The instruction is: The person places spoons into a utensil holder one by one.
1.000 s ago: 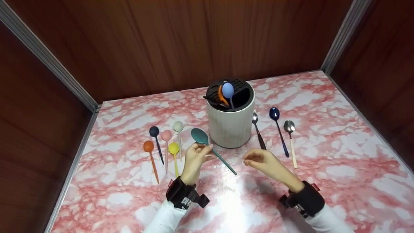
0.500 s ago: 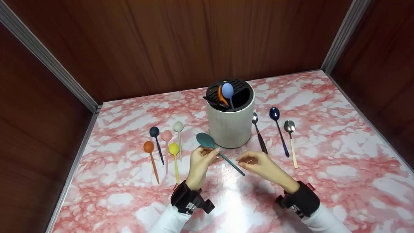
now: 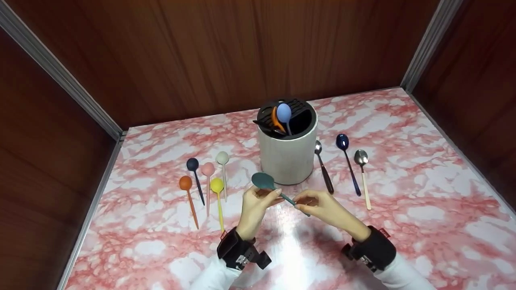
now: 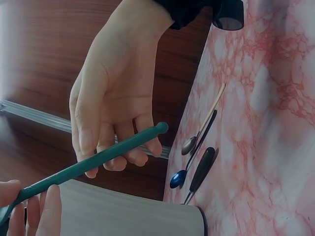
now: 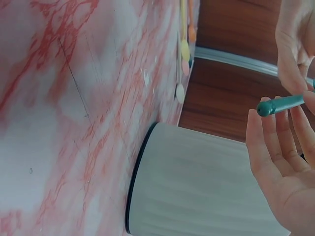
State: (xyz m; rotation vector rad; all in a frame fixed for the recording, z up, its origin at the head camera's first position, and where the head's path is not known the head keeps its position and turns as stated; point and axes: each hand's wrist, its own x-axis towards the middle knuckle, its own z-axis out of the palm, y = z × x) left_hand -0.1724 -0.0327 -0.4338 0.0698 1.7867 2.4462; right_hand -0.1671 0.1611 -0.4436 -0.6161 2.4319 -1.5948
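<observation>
We see the left hand (image 3: 258,203) pinching a teal spoon (image 3: 266,182) just below its bowl, held above the worktop (image 3: 403,217) in front of the white holder (image 3: 287,155) near its middle. The right hand (image 3: 322,203) meets the spoon's handle end, fingers (image 4: 110,147) curled beside it, though we cannot tell whether they grip it. Five coloured spoons (image 3: 205,177) lie toward the left edge and three metal spoons (image 3: 346,165) toward the right.
</observation>
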